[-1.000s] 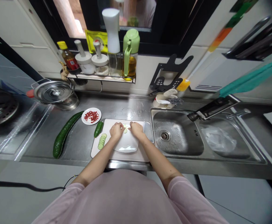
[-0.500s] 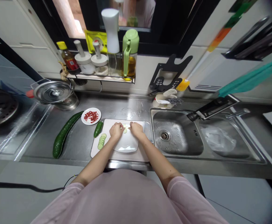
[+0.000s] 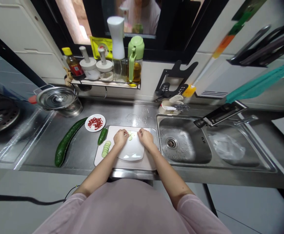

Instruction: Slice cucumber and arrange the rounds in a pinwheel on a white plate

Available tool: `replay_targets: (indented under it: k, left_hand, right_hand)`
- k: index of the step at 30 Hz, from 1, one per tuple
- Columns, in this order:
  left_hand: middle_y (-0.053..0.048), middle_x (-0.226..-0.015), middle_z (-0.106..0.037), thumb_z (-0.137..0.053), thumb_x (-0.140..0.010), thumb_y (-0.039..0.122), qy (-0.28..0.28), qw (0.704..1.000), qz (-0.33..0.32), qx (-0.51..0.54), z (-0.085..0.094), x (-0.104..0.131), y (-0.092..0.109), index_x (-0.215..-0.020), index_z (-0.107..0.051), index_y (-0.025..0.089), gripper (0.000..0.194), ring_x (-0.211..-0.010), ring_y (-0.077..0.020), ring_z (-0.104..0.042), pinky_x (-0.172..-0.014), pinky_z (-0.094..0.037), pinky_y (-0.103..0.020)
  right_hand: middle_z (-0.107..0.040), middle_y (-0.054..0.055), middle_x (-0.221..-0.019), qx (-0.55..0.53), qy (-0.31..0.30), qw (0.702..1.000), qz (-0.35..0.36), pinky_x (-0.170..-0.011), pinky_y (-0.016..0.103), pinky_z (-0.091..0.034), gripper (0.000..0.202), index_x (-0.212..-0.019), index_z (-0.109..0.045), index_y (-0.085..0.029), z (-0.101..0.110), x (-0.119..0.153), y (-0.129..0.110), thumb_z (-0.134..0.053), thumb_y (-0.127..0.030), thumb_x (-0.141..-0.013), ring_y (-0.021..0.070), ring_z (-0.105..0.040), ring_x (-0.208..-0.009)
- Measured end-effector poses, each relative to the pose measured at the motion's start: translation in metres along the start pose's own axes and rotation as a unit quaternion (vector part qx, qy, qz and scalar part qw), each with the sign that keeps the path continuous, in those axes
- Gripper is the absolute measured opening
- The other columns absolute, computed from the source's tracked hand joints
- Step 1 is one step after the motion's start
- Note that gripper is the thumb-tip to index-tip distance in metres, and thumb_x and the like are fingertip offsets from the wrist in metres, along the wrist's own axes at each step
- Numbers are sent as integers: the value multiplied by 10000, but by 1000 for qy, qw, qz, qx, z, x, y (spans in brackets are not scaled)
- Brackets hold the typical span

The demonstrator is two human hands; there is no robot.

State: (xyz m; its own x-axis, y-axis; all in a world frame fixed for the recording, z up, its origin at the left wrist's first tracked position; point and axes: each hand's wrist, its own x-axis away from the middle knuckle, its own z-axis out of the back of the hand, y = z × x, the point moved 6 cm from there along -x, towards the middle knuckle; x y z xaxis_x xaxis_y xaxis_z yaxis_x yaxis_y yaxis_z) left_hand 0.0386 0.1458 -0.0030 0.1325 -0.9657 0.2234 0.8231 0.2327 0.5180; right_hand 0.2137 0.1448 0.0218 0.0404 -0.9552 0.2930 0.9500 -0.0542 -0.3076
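A white plate [image 3: 131, 155] rests on a pale cutting board [image 3: 100, 161], with a few cucumber slices [image 3: 130, 137] near its far side. My left hand [image 3: 120, 138] is over the plate's left part, thumb and fingers pinched on what looks like a pale green slice. Over the right part, my right hand [image 3: 146, 139] has its fingers curled together; whatever may be in them is hidden. A row of overlapping cucumber slices [image 3: 106, 149] lies on the board's left side. Beside it is a cut cucumber piece [image 3: 102, 136], partly over the board's edge.
A long whole cucumber [image 3: 67, 143] lies on the steel counter at left, near a small plate of chopped red pieces [image 3: 95, 123]. Behind are a lidded pot [image 3: 69, 104] and a condiment rack [image 3: 103, 84]. A double sink [image 3: 186, 139] with a tap [image 3: 217, 115] adjoins on the right.
My right hand has drawn slightly right, away from the slices on the plate. My left hand stays near the same spot. The camera view has shifted a little.
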Motion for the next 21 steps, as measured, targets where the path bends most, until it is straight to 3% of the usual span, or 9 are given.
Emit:
replay_targets:
  k: [8, 11, 17, 21]
  left_hand:
    - [1, -893, -695, -525, -845, 356, 105, 983, 55, 142, 15, 12, -21, -994, -656, 244, 228, -814, -147, -609, -734, -423, -236]
    - [-9, -907, -691, -504, -856, 343, 126, 979, 52, 152, 19, 22, -22, -1005, -654, 232, 238, -786, -142, -605, -730, -427, -236]
    - [-22, -940, -682, -536, -842, 290, 103, 990, -17, 99, 19, 48, -9, -942, -677, 238, 181, -832, -155, -614, -753, -428, -250]
    - [-21, -909, -683, -543, -837, 286, 88, 990, -37, 100, 15, 69, -19, -934, -683, 231, 179, -809, -153, -612, -753, -438, -252]
  right_hand:
    - [-696, 47, -931, -40, 51, 998, -15, -658, 236, -328, 319, -1078, -610, -210, 3, 21, 14, -363, -379, -967, 169, -605, -832]
    - [-698, 47, -953, -35, 46, 998, -7, -666, 235, -331, 313, -1099, -606, -219, 0, 28, 12, -359, -357, -968, 172, -610, -855]
    - [-694, 62, -1039, -14, 10, 999, 36, -701, 235, -351, 319, -1183, -579, -237, -7, 34, -6, -367, -337, -966, 179, -618, -917]
    - [-698, 62, -1026, -22, 16, 999, 32, -699, 233, -356, 321, -1186, -579, -236, -8, 40, -6, -370, -336, -964, 182, -624, -911]
